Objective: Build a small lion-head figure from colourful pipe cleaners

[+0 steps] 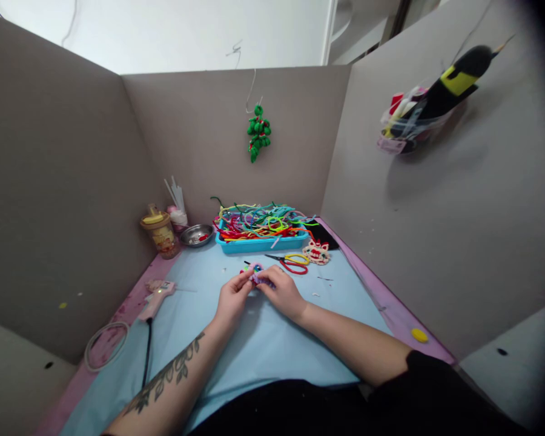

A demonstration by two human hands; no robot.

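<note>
Between my two hands is a small fuzzy pipe-cleaner figure (255, 268), mostly lilac with blue, green and red bits. My left hand (234, 295) pinches its left side between thumb and fingers. On the other side, my right hand (282, 292) grips it with bent fingers, which cover much of its lower part. Just beyond my right hand lie scissors (294, 261) with one yellow and one red handle loop. A cream and red pipe-cleaner animal face (317, 252) rests to the right of them.
A blue tray (254, 247) heaped with coloured pipe cleaners stands at the back. Left of it are a metal bowl (197, 235) and a lidded cup (160, 235). A pink glue gun (158, 300) with a black cord lies at left. Grey panels (186, 133) enclose the table.
</note>
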